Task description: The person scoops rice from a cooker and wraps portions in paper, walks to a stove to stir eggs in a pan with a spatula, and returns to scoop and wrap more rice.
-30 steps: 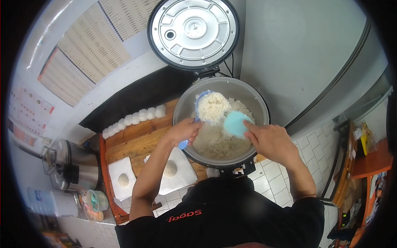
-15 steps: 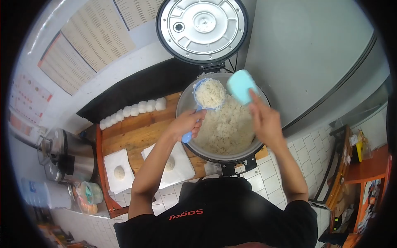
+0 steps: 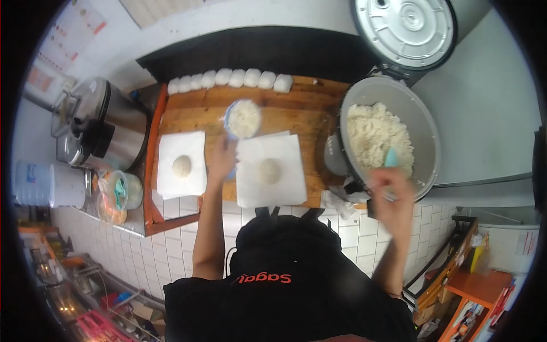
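Note:
My left hand [image 3: 222, 158] is closed around the handle of a blue scoop [image 3: 229, 118] heaped with white rice, held over the wooden table [image 3: 290, 114]. At the near rim of the large rice cooker [image 3: 428, 114], my right hand [image 3: 393, 187] is blurred, and the turquoise paddle [image 3: 391, 157] stands in the rice [image 3: 373, 134] beside its fingers. What the right fingers grip is not clear. A rice mound [image 3: 270, 171] rests on a stack of white paper [image 3: 245, 194]; another mound [image 3: 182, 166] sits on the left paper [image 3: 196, 142].
Several white wrapped pieces [image 3: 223, 77] line the table's back edge. The cooker's lid [image 3: 411, 20] is raised. At the left stand a steel pot [image 3: 128, 128] and a clear tub [image 3: 133, 191]. A grey door panel [image 3: 484, 108] is at the right.
The view has turned left. My left hand has carried the filled scoop from above the cooker to above the table. The paddle and my right hand have dropped to the cooker's near side.

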The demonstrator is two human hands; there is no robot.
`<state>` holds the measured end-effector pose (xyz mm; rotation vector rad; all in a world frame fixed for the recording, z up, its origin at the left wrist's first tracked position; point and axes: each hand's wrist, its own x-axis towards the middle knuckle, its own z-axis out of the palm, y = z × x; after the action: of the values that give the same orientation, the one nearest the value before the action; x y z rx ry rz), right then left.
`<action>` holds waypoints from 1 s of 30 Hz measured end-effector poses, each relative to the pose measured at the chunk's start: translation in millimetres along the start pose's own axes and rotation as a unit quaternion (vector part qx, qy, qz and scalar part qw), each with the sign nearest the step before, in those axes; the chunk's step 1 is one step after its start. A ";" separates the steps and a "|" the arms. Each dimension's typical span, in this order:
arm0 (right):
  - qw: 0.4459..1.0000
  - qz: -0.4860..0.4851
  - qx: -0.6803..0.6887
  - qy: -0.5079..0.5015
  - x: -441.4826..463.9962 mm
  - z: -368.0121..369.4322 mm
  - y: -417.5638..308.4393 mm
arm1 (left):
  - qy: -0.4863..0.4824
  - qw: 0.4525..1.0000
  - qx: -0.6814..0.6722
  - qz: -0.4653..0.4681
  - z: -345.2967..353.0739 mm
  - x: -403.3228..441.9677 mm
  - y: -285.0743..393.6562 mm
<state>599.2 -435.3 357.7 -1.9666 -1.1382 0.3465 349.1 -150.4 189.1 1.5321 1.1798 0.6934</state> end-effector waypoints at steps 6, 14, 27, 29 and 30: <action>0.971 -0.041 -0.099 -0.213 -32.5 254.4 130.2 | 0.124 0.941 0.315 -0.003 -68.7 24.5 -230.7; 0.951 -0.141 -0.181 -0.206 -10.9 299.0 195.2 | -0.078 0.920 0.357 0.142 -29.8 -48.9 -180.8; 0.929 -0.058 -0.113 -0.349 12.6 268.7 157.2 | -0.232 0.929 0.219 0.188 2.5 -27.7 -192.8; 0.934 -0.058 -0.064 -0.347 11.5 272.2 179.6 | -0.270 0.916 0.240 0.173 -0.3 -23.8 -189.0; 0.938 -0.045 -0.032 -0.343 12.3 273.4 188.7 | -0.290 0.909 0.250 0.165 -1.5 -22.3 -187.9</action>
<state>558.1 -333.0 44.1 -1.8838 -1.6777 1.0114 278.2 -173.9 15.2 2.2063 0.6645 0.1002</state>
